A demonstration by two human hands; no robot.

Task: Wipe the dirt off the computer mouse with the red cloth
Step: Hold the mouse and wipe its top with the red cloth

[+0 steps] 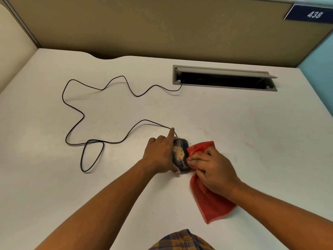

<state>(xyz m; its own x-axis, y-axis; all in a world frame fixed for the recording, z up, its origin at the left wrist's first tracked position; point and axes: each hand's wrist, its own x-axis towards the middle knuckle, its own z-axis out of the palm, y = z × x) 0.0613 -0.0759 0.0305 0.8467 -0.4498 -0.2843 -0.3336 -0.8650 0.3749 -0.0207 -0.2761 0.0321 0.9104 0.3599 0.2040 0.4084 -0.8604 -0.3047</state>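
So the left hand [160, 154] is cupped around the left side of the computer mouse [180, 155], thumb at the near end and index finger stretched out past the front where the cable [75, 109] comes out. The right hand [214, 168] has the red cloth [209, 199] bunched under its fingers and is pressing it against the mouse's right side, with the rest of the cloth trailing back toward the person flat on the tabletop [252, 134]. The mouse sits on the tabletop between both hands, black with a pale dusty patch of dirt across its top. The cable loops off to the left and then back right into an open grey cable hatch [223, 78]. A blue sign reading 438 [311, 14] sits on the partition top right
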